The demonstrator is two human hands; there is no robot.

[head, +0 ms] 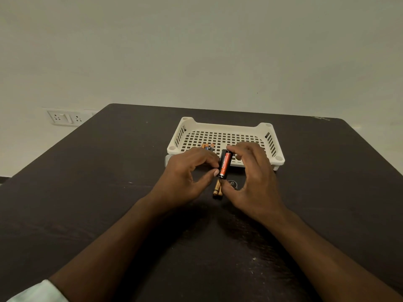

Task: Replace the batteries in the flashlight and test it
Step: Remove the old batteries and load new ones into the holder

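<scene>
A black battery holder [225, 164] with a red-orange battery in its open side is held above the dark table. My right hand [255, 177] grips it end to end, forefinger on top and thumb below. My left hand [187, 171] pinches its left side with thumb and fingertips. Two gold-brown batteries [217, 189] lie side by side on the table just under the holder. A round black flashlight part [232, 184] sits beside them, partly hidden by my right thumb. The rest of the flashlight is not in sight.
A white perforated basket [226, 125] stands just beyond my hands, with a few small batteries [208, 147] at its near left. The dark table [109, 192] reaches a pale wall. A wall socket [65, 117] is at the far left.
</scene>
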